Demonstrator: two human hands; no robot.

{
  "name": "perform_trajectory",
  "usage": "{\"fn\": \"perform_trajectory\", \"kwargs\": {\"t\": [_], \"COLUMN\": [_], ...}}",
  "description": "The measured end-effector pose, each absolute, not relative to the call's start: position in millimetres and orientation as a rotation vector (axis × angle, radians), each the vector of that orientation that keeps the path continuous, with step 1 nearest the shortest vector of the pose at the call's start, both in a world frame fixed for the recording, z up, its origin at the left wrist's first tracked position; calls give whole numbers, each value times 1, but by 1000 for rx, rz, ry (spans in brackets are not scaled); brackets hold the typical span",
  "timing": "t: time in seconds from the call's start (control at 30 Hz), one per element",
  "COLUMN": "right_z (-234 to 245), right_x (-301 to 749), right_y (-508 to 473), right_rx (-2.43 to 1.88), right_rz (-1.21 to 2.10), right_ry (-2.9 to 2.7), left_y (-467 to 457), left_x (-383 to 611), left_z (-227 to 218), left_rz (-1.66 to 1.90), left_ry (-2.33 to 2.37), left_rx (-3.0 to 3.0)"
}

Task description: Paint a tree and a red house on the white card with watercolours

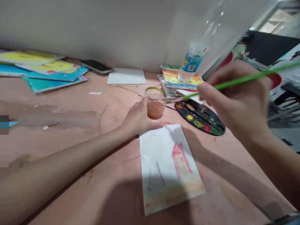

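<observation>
My left hand [138,118] is wrapped round a small clear cup [155,103] of orange-brown water, just beyond the top edge of a white sheet [168,168] with a pink tower painted on it. My right hand [236,97] is raised above the table and pinches a green paintbrush [246,78]; the brush's tip points down-left toward the cup and a black round paint palette [200,117] with several colour wells.
A clear water bottle [194,59] stands on a rainbow-striped painting [180,79] near the wall. A phone [96,66] and a blank white sheet [127,76] lie at the back. Yellow and blue paintings [44,70] are stacked at the far left.
</observation>
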State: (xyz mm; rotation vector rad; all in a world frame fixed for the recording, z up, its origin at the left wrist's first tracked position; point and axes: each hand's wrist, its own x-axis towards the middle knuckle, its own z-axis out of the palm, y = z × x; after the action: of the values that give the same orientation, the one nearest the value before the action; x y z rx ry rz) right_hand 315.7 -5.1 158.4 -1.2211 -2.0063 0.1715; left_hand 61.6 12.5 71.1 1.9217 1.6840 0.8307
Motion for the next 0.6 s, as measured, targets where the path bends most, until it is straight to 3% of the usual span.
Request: {"fn": "perform_trajectory", "kwargs": {"t": [0.13,0.37,0.6], "right_z": [171,185,210], "right_x": [258,203,203], "right_y": [67,79,76], "right_rx": [-1142,-1124,-1150], "right_rz": [378,732,705], "right_ry": [-2136,-2434,-2430], "left_y": [12,11,5], "left_x": [59,55,54], "left_z": [73,76,73], "left_rz": [860,874,867], "left_ry": [1636,1543,1603], "left_rx": [1947,1913,1852]}}
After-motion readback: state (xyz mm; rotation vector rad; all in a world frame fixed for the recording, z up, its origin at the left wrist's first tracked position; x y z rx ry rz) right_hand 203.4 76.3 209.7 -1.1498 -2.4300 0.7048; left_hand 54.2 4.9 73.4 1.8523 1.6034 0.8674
